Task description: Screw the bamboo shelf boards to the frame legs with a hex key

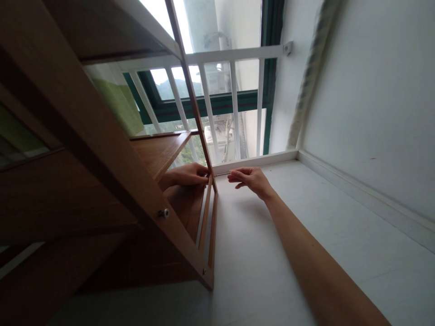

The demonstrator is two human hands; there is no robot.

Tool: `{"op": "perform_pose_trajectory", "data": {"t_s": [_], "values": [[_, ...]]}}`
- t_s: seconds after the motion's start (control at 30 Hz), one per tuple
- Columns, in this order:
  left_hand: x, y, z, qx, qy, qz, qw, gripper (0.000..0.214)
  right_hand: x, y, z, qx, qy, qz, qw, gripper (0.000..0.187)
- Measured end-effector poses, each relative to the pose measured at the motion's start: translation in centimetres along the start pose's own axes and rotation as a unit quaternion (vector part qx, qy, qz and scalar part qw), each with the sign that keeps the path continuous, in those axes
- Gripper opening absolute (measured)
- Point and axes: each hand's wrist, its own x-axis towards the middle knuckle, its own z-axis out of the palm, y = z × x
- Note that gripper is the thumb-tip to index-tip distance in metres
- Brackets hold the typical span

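A brown wooden shelf unit fills the left side, with its slanted front post close to me. My left hand reaches in between two of its boards. Its fingers close at the thin rear post, near the post's lower end; what lies right at the fingertips is partly hidden. On the outer side of that post, my right hand pinches a thin metal rod, apparently a hex key. The rod points left at the post, level with the left fingertips. I cannot tell whether its tip sits in a bolt.
A bolt sticks out from the front post, and a smaller one sits near its foot. White railings stand before a green-framed window. A white wall rises on the right above the pale floor.
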Motion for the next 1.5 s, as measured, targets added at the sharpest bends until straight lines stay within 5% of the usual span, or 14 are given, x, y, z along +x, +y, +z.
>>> {"op": "perform_pose_trajectory", "data": {"t_s": [0.33,0.53,0.73,1.33,1.5], "values": [[0.2,-0.2,0.8,0.047,0.049,0.015,0.998,0.028,0.7,0.1,2.1,-0.007,0.111,0.033,0.993,0.022],[0.4,-0.1,0.8,0.094,0.046,0.016,0.994,0.030,0.9,0.3,3.1,0.076,0.158,0.043,0.983,0.010],[0.2,0.0,0.9,0.100,0.038,0.028,0.994,0.032,0.4,0.7,2.6,0.150,0.107,0.069,0.980,0.010],[0.3,-0.6,1.2,0.107,0.061,0.024,0.992,0.032,0.2,0.2,2.1,0.063,0.130,0.086,0.986,0.015],[0.2,-0.4,1.2,0.094,0.063,0.016,0.993,0.033,-0.1,-0.5,1.5,0.133,0.050,0.088,0.986,0.020]]}}
